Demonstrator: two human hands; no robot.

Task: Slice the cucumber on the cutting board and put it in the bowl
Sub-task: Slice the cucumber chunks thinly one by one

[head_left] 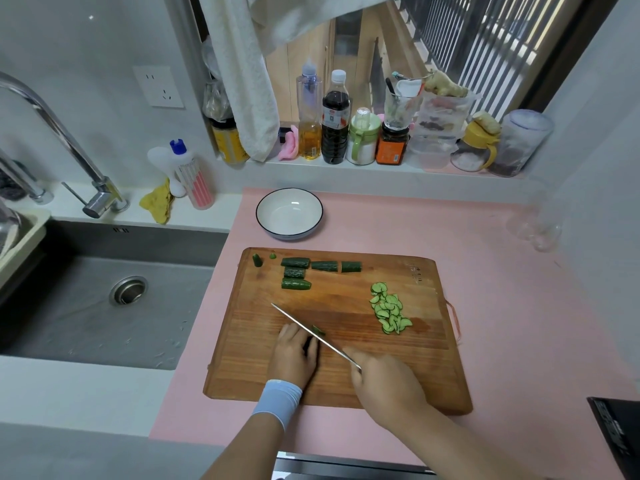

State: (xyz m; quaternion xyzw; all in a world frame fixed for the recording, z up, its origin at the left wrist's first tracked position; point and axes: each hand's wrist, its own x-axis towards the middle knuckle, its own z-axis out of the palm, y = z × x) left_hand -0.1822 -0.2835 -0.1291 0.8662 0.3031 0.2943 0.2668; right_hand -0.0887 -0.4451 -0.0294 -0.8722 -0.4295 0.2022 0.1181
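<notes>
Slicing on a wooden board [249, 358], a person's left hand [294, 355] curls its fingers [301, 336] over a cucumber piece [318, 330], pinning it near the board's front. The right hand [384, 386] wraps its fingers round the handle of a knife [311, 332], blade angled across the piece. Thin slices [389, 313] lie heaped on the board's right side; five chunks [304, 271] sit at its far left. A bowl [277, 202] stands just beyond the board on the pink surface [502, 271], a sink [86, 306] to the left.

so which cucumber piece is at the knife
The piece under the left hand, against the knife; the other chunks lie untouched at the board's far edge.
</notes>
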